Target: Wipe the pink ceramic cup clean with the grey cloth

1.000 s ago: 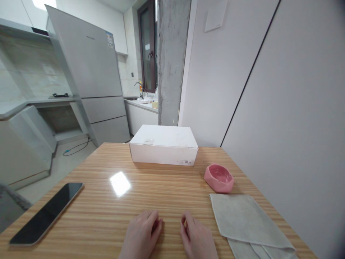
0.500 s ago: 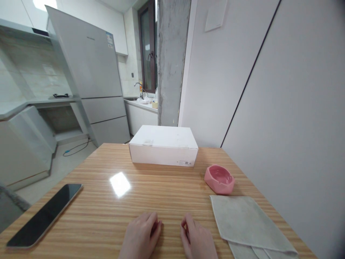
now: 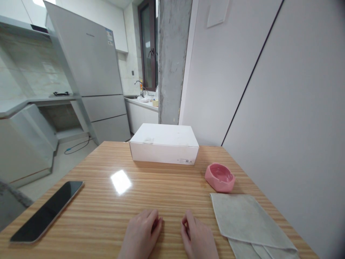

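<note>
My left hand [image 3: 142, 233] rests on the wood-grain table [image 3: 161, 190] near its front edge, fingers curled in loosely. Beside it, a short gap to the right, my right hand [image 3: 198, 235] lies in a similar loose fist. I see nothing held in either one. Closest to my right hand is a folded grey-beige cloth [image 3: 248, 219]. Just beyond the cloth sits a pink ashtray [image 3: 220, 178] with a faceted outside. A white closed box [image 3: 164, 144] stands at the far side of the table. Far to the left of my left hand lies a black-screened phone [image 3: 48, 212].
A pale wall [image 3: 291, 118] runs along the table's right side. Behind the table rises a bare concrete column [image 3: 174, 64]. A tall grey fridge [image 3: 88, 64] and a kitchen counter with a faucet [image 3: 141, 86] stand further back. A cable [image 3: 78, 147] lies on the floor.
The view has tilted very slightly. Both hands and the things on the table stay where they were.
</note>
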